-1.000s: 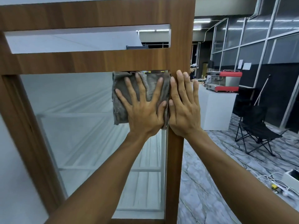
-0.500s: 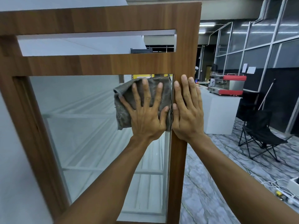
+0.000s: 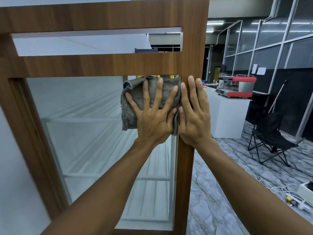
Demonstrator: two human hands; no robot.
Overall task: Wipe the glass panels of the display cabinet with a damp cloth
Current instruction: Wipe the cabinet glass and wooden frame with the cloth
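Where the left hand [image 3: 152, 122] presses the cloth [image 3: 129, 118], the glass panel [image 3: 84, 126] is hidden.

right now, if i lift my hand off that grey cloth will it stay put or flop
Probably floppy: the cloth is creased and its top corner curls over. It would likely drop down the glass, since only the flat fingers of the left hand pin it there. It looks light; how wet it is can't be seen.

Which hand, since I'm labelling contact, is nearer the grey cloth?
Left. The left hand presses flat on the cloth; the right hand rests on the wooden frame just right of it.
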